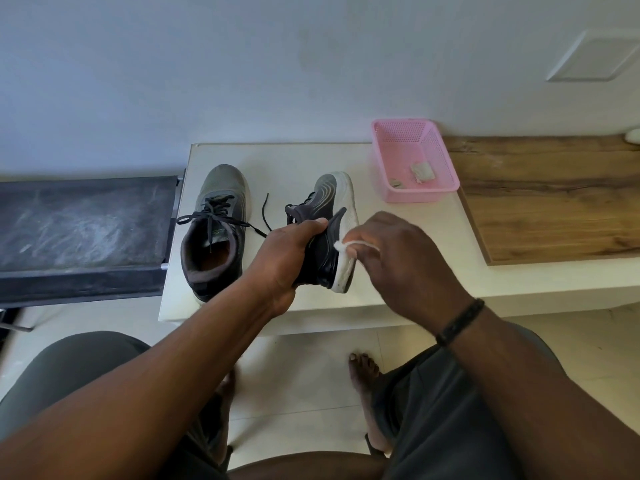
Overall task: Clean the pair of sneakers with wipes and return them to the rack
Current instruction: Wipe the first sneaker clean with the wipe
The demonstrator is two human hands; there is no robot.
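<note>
Two grey-and-black sneakers with white soles are on the white table (311, 157). One sneaker (216, 230) stands upright at the left, laces loose. The other sneaker (329, 216) is tipped on its side, sole facing right, and my left hand (287, 258) grips it round the heel and collar. My right hand (401, 258) pinches a white wipe (341, 245) against the white sole edge near the heel.
A pink plastic basket (433, 192) with used, soiled wipes sits at the table's back right. A wooden surface (554, 202) adjoins on the right, a dark bench (83, 233) on the left. My knees and bare feet are below the table's front edge.
</note>
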